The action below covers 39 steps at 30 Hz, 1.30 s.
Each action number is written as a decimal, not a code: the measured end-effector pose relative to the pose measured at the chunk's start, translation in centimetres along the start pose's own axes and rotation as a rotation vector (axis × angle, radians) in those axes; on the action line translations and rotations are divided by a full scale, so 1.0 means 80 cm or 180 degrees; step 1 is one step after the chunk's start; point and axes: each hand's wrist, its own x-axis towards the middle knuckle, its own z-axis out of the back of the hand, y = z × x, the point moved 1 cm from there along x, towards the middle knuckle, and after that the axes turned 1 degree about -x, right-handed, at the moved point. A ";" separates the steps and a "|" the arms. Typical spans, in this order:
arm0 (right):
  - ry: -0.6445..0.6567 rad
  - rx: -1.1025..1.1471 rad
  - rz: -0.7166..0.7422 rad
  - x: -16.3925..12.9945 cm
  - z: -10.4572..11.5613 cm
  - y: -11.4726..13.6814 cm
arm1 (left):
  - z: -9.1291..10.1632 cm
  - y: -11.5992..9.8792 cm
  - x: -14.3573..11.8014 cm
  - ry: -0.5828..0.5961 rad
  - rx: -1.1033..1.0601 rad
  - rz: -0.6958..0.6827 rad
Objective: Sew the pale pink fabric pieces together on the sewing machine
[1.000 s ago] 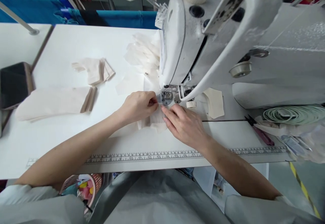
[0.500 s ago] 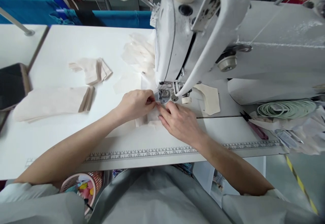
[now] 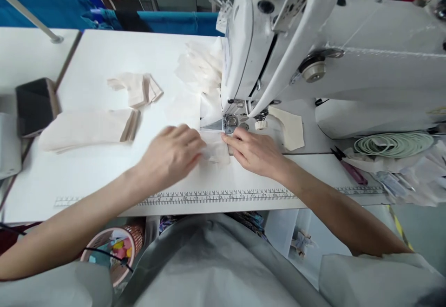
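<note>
Two hands part at the presser foot

Both had been pinching at the needle; now the left hand (image 3: 170, 153), blurred, has slid back toward 8 o'clock, its grip unreadable. The right hand (image 3: 256, 151) presses flat fingers on the small fabric piece (image 3: 218, 151), just at 6 o'clock of the presser foot (image 3: 230, 123).

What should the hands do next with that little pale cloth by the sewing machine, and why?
Probably slide the small pale cloth piece forward under the metal presser foot of the white sewing machine. The right hand presses its edge flat just in front of the foot, the blurred left hand holds its other side, and the cloth does not look to be under the foot yet.
</note>
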 end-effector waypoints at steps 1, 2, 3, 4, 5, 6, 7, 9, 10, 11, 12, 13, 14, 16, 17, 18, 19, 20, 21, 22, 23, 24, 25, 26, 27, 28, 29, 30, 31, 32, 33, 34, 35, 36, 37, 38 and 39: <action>-0.0013 -0.0001 0.0008 0.000 -0.001 -0.001 | -0.005 -0.010 -0.002 -0.0008 -0.0116 -0.0240; -0.0043 -0.0005 -0.0001 0.000 -0.003 -0.002 | -0.011 -0.019 -0.002 -0.0047 -0.0171 -0.0411; -0.0085 -0.0009 -0.0018 0.000 -0.005 -0.002 | -0.016 -0.026 -0.002 -0.0114 -0.0168 -0.0515; -0.0128 -0.0015 -0.0042 -0.001 -0.007 -0.001 | -0.021 -0.030 -0.001 -0.0194 -0.0130 -0.0570; -0.0165 -0.0019 -0.0060 -0.001 -0.009 -0.001 | -0.025 -0.032 0.001 -0.0268 -0.0082 -0.0602; -0.0190 -0.0021 -0.0069 -0.001 -0.011 0.000 | -0.029 -0.033 0.002 -0.0328 -0.0032 -0.0633; -0.0208 -0.0022 -0.0073 -0.001 -0.012 0.001 | -0.032 -0.033 0.003 -0.0372 0.0020 -0.0666; -0.0226 -0.0009 -0.0054 -0.001 -0.013 0.001 | -0.036 -0.031 0.004 -0.0442 0.0124 -0.0749; -0.0230 0.0002 -0.0040 -0.001 -0.013 0.000 | -0.037 -0.031 0.004 -0.0467 0.0179 -0.0786; -0.0232 0.0012 -0.0031 -0.001 -0.012 0.000 | -0.037 -0.031 0.004 -0.0487 0.0233 -0.0818; -0.0229 0.0021 -0.0031 -0.001 -0.012 0.000 | -0.038 -0.031 0.004 -0.0507 0.0282 -0.0844; -0.0224 0.0029 -0.0035 0.000 -0.012 -0.001 | -0.038 -0.032 0.004 -0.0532 0.0321 -0.0864; -0.0217 0.0034 -0.0040 0.000 -0.012 -0.001 | -0.038 -0.032 0.004 -0.0559 0.0349 -0.0879; -0.0210 0.0043 -0.0038 0.000 -0.013 -0.002 | -0.038 -0.033 0.004 -0.0615 0.0377 -0.0906; -0.0219 0.0048 -0.0031 -0.001 -0.014 -0.002 | -0.038 -0.033 0.004 -0.0632 0.0379 -0.0919; -0.0234 0.0051 -0.0023 -0.001 -0.014 -0.002 | -0.038 -0.034 0.003 -0.0641 0.0379 -0.0928; -0.0253 0.0050 -0.0018 -0.001 -0.015 -0.002 | -0.038 -0.034 0.003 -0.0641 0.0377 -0.0938; -0.0272 0.0047 -0.0018 -0.001 -0.016 -0.002 | -0.039 -0.034 0.003 -0.0638 0.0372 -0.0945; -0.0283 0.0043 -0.0015 -0.001 -0.016 -0.002 | -0.039 -0.034 0.003 -0.0651 0.0364 -0.0954; -0.0283 0.0038 -0.0013 -0.001 -0.016 -0.002 | -0.040 -0.033 0.003 -0.0685 0.0355 -0.0963; -0.0271 0.0033 -0.0014 -0.001 -0.016 -0.002 | -0.040 -0.033 0.003 -0.0730 0.0344 -0.0975; -0.0253 0.0032 -0.0014 -0.001 -0.016 -0.002 | -0.041 -0.034 0.003 -0.0778 0.0333 -0.0984; -0.0237 0.0031 -0.0017 -0.001 -0.015 -0.001 | -0.041 -0.034 0.003 -0.0820 0.0325 -0.0997; -0.0226 0.0027 -0.0022 -0.001 -0.015 -0.001 | -0.042 -0.034 0.003 -0.0854 0.0322 -0.1008; -0.0219 0.0021 -0.0028 -0.001 -0.014 0.000 | -0.043 -0.034 0.004 -0.0874 0.0322 -0.1020; -0.0221 0.0015 -0.0033 -0.001 -0.014 0.000 | -0.043 -0.035 0.004 -0.0885 0.0329 -0.1028; -0.0226 0.0009 -0.0035 -0.001 -0.014 0.000 | -0.044 -0.035 0.005 -0.0902 0.0340 -0.1033; -0.0232 0.0006 -0.0033 -0.001 -0.014 0.001 | -0.044 -0.036 0.005 -0.0919 0.0352 -0.1035; -0.0238 0.0004 -0.0030 -0.001 -0.014 0.001 | -0.045 -0.036 0.005 -0.0939 0.0362 -0.1037; -0.0242 0.0004 -0.0025 -0.001 -0.014 0.001 | -0.045 -0.036 0.005 -0.0959 0.0368 -0.1035; -0.0243 0.0003 -0.0022 -0.001 -0.014 0.001 | -0.046 -0.037 0.005 -0.0974 0.0370 -0.1034; -0.0239 0.0001 -0.0021 -0.001 -0.014 0.001 | -0.046 -0.037 0.005 -0.0990 0.0372 -0.1035; -0.0231 -0.0002 -0.0025 -0.001 -0.014 0.001 | -0.047 -0.037 0.004 -0.1002 0.0371 -0.1037; -0.0222 -0.0005 -0.0031 -0.001 -0.014 0.001 | -0.047 -0.037 0.004 -0.1012 0.0372 -0.1041; -0.0216 -0.0008 -0.0035 -0.001 -0.014 0.000 | -0.048 -0.037 0.004 -0.1017 0.0374 -0.1041; -0.0216 -0.0010 -0.0035 -0.001 -0.014 0.000 | -0.048 -0.037 0.005 -0.1019 0.0374 -0.1041; -0.0222 -0.0012 -0.0035 -0.001 -0.014 0.000 | -0.049 -0.037 0.005 -0.1023 0.0373 -0.1039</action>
